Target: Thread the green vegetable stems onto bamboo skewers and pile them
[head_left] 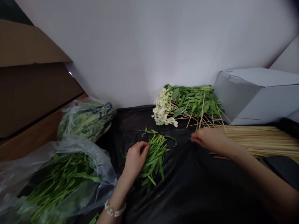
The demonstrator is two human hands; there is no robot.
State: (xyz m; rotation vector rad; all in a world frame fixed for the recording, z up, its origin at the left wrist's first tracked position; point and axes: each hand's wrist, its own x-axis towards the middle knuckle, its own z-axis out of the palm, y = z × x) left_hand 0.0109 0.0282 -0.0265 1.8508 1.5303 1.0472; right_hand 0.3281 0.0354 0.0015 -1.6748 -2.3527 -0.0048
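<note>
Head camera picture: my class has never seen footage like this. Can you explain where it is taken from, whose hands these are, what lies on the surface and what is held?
The camera sits on a person's head, looking down at their own bare hands. The left hand rests, fingers curled, on loose green stems on a black sheet. The right hand pinches a thin stick beside a heap of bamboo skewers. Behind lie skewered greens; at left, bagged greens; at right, a white box.
</note>
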